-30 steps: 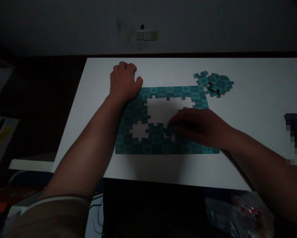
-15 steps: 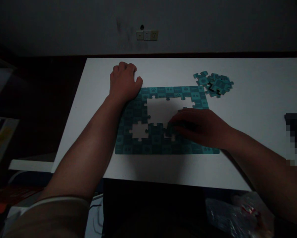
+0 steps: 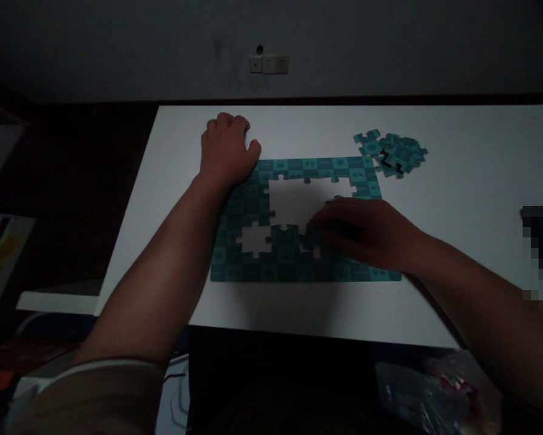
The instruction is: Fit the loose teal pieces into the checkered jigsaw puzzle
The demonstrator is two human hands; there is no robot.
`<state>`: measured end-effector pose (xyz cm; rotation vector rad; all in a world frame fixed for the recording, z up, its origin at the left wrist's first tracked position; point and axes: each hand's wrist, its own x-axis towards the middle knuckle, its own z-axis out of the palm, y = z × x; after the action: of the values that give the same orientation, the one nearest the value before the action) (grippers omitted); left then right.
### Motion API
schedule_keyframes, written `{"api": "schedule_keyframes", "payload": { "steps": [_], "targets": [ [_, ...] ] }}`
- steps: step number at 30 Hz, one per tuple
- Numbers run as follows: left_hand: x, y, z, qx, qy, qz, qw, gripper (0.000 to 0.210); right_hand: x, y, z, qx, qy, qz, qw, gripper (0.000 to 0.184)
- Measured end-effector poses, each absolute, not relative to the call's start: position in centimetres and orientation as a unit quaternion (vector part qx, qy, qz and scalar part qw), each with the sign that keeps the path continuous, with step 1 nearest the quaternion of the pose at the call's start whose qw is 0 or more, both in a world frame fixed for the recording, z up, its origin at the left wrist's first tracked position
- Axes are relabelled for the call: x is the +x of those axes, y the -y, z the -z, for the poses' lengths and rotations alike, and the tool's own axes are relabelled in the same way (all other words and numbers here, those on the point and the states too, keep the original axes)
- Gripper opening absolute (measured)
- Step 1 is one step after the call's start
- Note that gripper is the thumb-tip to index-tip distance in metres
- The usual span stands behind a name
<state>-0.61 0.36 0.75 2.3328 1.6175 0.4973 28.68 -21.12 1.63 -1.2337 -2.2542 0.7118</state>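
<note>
A teal jigsaw puzzle point(image 3: 285, 269) with a checkered paw-print pattern lies flat on the white table. Its middle has a large gap, with a smaller gap at the lower left. My right hand point(image 3: 366, 232) is over the puzzle's right half, thumb and fingers pinched on a puzzle piece point(image 3: 308, 241) at a gap right of centre; the hand hides much of that piece. At the puzzle's upper left corner rests my left hand point(image 3: 228, 148), with its thumb apart from the loosely bent fingers and nothing in it.
A heap of loose teal puzzle pieces point(image 3: 403, 156) lies beyond the puzzle's upper right corner. Wall sockets point(image 3: 269, 64) are set in the wall behind the table point(image 3: 471, 181). A clear plastic bag point(image 3: 416, 393) sits below the table's front edge. At the far right is a blurred-out dark object.
</note>
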Motion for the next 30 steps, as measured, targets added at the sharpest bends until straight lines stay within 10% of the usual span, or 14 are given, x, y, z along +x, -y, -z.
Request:
{"api": "schedule_keyframes", "payload": {
  "steps": [30],
  "targets": [
    [-0.38, 0.13, -1.33, 0.797, -0.56, -0.167, 0.156, 0.073, 28.56, 21.14, -1.85, -0.446, 0.826, -0.256, 0.233, 0.028]
  ]
}}
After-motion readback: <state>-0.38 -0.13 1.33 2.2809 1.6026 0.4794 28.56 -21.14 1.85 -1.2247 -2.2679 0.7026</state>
